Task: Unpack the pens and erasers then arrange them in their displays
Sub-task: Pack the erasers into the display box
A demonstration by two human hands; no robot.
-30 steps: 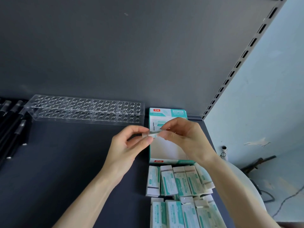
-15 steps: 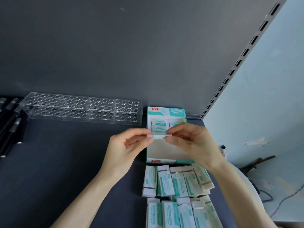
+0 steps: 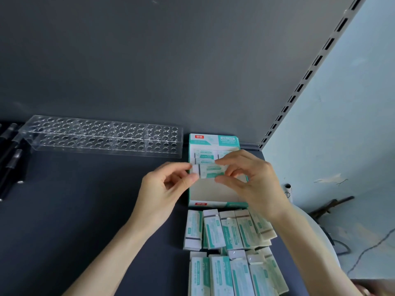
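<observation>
Both hands hold one white-and-teal eraser (image 3: 208, 170) flat above the open teal eraser display box (image 3: 213, 195). My left hand (image 3: 164, 191) pinches its left white end; my right hand (image 3: 252, 180) pinches its right end between thumb and fingers. A few erasers lie at the back of the box, partly hidden by my fingers. Several more erasers (image 3: 226, 229) lie in two rows on the dark shelf in front of the box. A clear acrylic pen holder (image 3: 102, 135) with many round holes stands at the back left. Black pens (image 3: 10, 159) lie at the far left edge.
The dark grey shelf (image 3: 74, 210) ends at a grey back panel. A slotted shelf upright (image 3: 307, 73) runs up the right side. Beyond the shelf's right edge are a pale wall, a white round object (image 3: 316, 231) and cables on the floor.
The eraser turned from edge-on to face-up between my hands, which lowered slightly toward the box. The camera tipped down a little.
</observation>
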